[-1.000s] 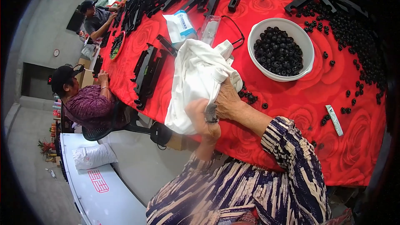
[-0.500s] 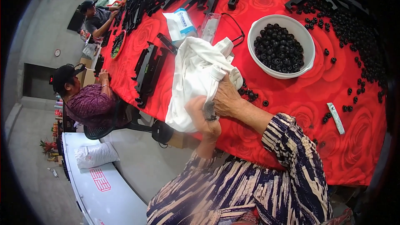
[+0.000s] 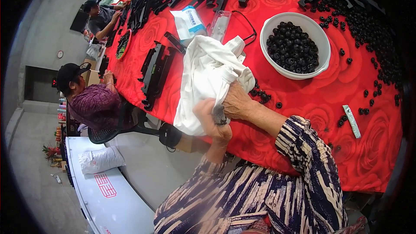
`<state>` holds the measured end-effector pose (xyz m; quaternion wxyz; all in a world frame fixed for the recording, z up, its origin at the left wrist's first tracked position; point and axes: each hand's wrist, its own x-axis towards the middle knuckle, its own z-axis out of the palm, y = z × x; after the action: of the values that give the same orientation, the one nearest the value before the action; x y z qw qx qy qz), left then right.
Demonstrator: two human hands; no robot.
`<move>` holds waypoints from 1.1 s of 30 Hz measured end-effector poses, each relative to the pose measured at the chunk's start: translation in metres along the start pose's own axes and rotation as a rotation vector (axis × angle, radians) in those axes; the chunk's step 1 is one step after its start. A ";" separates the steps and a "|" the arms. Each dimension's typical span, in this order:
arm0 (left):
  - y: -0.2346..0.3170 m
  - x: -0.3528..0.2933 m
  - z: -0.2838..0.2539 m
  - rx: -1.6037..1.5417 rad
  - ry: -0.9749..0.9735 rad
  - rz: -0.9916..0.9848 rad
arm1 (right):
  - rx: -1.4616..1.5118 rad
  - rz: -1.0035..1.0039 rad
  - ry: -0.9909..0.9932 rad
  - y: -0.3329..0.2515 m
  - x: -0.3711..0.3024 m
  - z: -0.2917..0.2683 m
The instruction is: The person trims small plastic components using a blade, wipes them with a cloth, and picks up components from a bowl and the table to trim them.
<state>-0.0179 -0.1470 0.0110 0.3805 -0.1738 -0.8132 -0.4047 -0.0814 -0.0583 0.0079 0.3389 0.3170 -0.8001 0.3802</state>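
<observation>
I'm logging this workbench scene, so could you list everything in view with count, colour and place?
white cloth: one, white, bunched on the table's near edge
tablecloth: one, red with a rose pattern, covering the table
bowl: one, white, right of the cloth, full of small black parts
small black parts: many, black, loose on the far right
long black parts: several, black, left and far side
pouch: one, white and blue, behind the cloth
flat strip: one, pale, at right
co-workers: two, seated at left
left hand: gripping the cloth and a small dark object
right hand: gripping the cloth
</observation>
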 end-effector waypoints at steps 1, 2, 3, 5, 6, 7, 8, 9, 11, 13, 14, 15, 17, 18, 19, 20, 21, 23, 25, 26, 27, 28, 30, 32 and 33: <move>0.000 0.001 -0.001 0.001 0.000 0.000 | -0.029 -0.023 0.012 -0.001 0.000 0.000; 0.000 0.002 -0.001 -0.001 -0.005 0.020 | -0.028 -0.022 0.012 -0.001 0.000 0.001; 0.000 0.003 -0.002 -0.003 -0.010 0.039 | -0.026 -0.023 -0.005 0.000 -0.002 0.002; 0.000 0.001 -0.001 0.003 -0.011 0.029 | -0.023 -0.021 -0.025 0.001 -0.003 0.003; -0.001 0.000 -0.001 0.009 -0.011 0.020 | -0.035 -0.026 -0.030 0.001 -0.003 0.003; -0.001 0.000 -0.001 0.010 -0.011 0.019 | -0.046 -0.033 -0.033 0.001 -0.003 0.003; -0.001 0.000 -0.001 0.012 -0.014 0.011 | -0.045 -0.032 -0.034 0.001 -0.005 0.003; -0.002 0.000 -0.001 0.014 -0.018 0.002 | -0.032 -0.001 -0.148 0.001 -0.007 0.003; -0.001 0.000 -0.001 0.011 -0.025 0.005 | -0.022 0.032 -0.263 0.002 -0.010 0.003; 0.000 0.000 -0.001 0.012 -0.031 0.008 | 0.017 0.061 -0.254 0.002 -0.009 0.004; -0.001 0.001 -0.002 0.016 -0.032 0.008 | 0.020 0.060 -0.254 0.001 -0.008 0.004; 0.000 0.001 -0.003 0.020 -0.032 0.009 | 0.003 0.056 -0.179 -0.001 -0.007 0.002; 0.000 0.001 0.000 0.020 -0.035 0.004 | -0.022 0.058 -0.105 0.001 -0.007 0.000; 0.000 0.000 0.001 0.022 -0.037 0.000 | 0.013 0.087 -0.119 0.003 -0.008 0.000; 0.000 0.000 0.001 0.026 -0.036 0.001 | 0.054 0.111 -0.132 0.003 -0.007 -0.001; 0.000 0.000 0.000 0.035 -0.037 -0.007 | 0.057 0.109 -0.130 0.002 -0.007 -0.001; 0.000 0.000 -0.001 0.044 -0.037 -0.014 | 0.062 0.107 -0.116 0.000 -0.007 -0.003; 0.000 0.000 0.000 0.043 -0.034 -0.009 | 0.066 0.104 -0.102 -0.001 -0.007 -0.004; 0.000 0.000 0.000 0.041 -0.031 -0.004 | 0.078 0.102 -0.108 -0.001 -0.007 -0.005; 0.001 0.000 0.000 0.038 -0.028 -0.005 | 0.077 0.102 -0.107 -0.001 -0.007 -0.005; 0.001 0.000 0.000 0.035 -0.025 -0.007 | 0.045 0.094 -0.142 -0.001 -0.006 -0.006; 0.001 0.000 0.000 0.034 -0.025 -0.007 | 0.013 0.087 -0.176 -0.001 -0.005 -0.006; 0.002 0.001 0.000 0.030 -0.035 -0.008 | 0.002 0.059 -0.049 -0.002 -0.001 -0.007; 0.002 0.001 -0.001 0.035 -0.039 -0.007 | -0.009 0.030 0.078 -0.003 0.001 -0.008; 0.002 0.000 -0.001 0.040 -0.043 -0.005 | -0.001 0.027 0.064 -0.003 0.001 -0.007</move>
<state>-0.0162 -0.1468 0.0130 0.3655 -0.1728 -0.8295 -0.3853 -0.0771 -0.0541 0.0134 0.3592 0.2935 -0.7934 0.3942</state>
